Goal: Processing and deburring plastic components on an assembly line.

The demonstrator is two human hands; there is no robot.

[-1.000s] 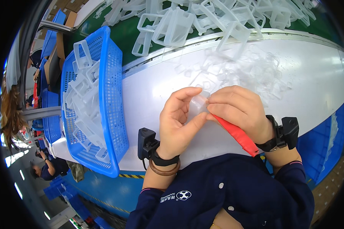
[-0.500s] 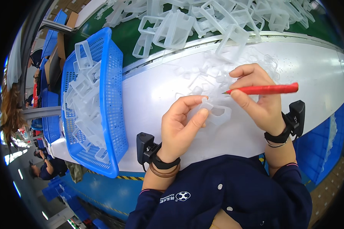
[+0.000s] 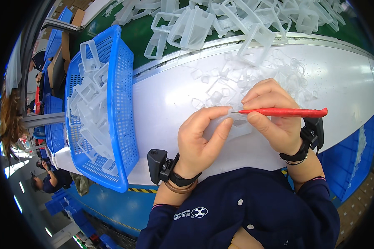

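Between the thumb and fingers of my left hand (image 3: 205, 135) is a translucent white plastic part (image 3: 239, 130), held above the table and partly hidden by both hands. My right hand (image 3: 274, 118) grips a slim red-handled knife (image 3: 293, 112), its handle pointing right. The knife's thin tip meets the upper edge of the plastic part, close to my left fingertips. Small clear plastic scraps (image 3: 224, 81) lie on the white table (image 3: 162, 99) just beyond my hands.
A blue perforated basket (image 3: 126, 112) of translucent parts stands at the left. Many similar plastic frames (image 3: 191, 29) are piled on the green belt (image 3: 139, 56) at the far side. Low on the right is a blue bin (image 3: 340, 162). Another person (image 3: 52, 180) is at the far left.
My right hand has come down toward my left, bringing the knife tip from above the plastic part onto its edge. The part has turned slightly in my left hand.
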